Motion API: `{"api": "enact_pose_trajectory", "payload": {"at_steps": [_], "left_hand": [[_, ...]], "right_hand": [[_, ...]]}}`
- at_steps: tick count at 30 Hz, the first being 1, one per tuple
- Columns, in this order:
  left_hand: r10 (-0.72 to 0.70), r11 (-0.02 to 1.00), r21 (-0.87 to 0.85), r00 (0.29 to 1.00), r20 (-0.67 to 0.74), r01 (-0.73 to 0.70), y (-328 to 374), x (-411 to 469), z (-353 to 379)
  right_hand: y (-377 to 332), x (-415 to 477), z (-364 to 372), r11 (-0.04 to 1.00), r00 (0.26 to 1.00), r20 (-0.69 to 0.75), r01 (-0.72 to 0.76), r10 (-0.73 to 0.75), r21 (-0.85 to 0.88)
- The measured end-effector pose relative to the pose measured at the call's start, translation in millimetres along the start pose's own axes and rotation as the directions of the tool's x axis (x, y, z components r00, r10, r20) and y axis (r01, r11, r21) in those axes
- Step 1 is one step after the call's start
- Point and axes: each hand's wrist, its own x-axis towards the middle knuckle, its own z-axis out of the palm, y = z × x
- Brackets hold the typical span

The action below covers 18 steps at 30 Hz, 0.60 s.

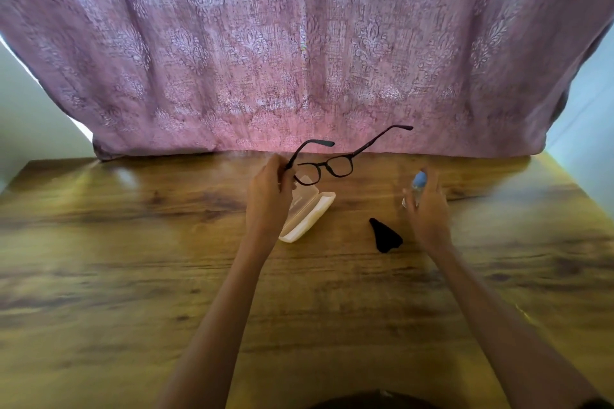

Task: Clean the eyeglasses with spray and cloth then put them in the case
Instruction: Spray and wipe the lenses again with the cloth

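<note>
- The eyeglasses have a thin dark frame with rounded lenses; both temple arms are unfolded and point away toward the curtain
- The left hand holds them in the air above the table, fingers pinched together on the left temple near its hinge
- The right hand wraps a small clear spray bottle with a blue top, fingers curled around its body; the bottle is blurred
- An open white case lies on the table beneath the glasses, partly hidden by the left hand
- A crumpled black cloth lies between the case and the right hand, touching neither
</note>
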Motion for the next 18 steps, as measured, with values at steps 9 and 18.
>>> {"api": "enact_pose_trajectory", "payload": {"at_steps": [9, 18], "left_hand": [[0.026, 0.999, -0.036, 0.999, -0.022, -0.027, -0.7, -5.6, 1.0], [0.063, 0.997, -0.040, 0.998, -0.031, -0.065, -1.0, -11.4, 7.4]], "right_hand": [[-35.0, 7.5, -2.6, 0.809, 0.962, 0.123, -0.271, 0.242, 0.522], [-122.8, -39.1, -9.5, 0.561, 0.824, 0.559, -0.509, 0.097, 0.653]]}}
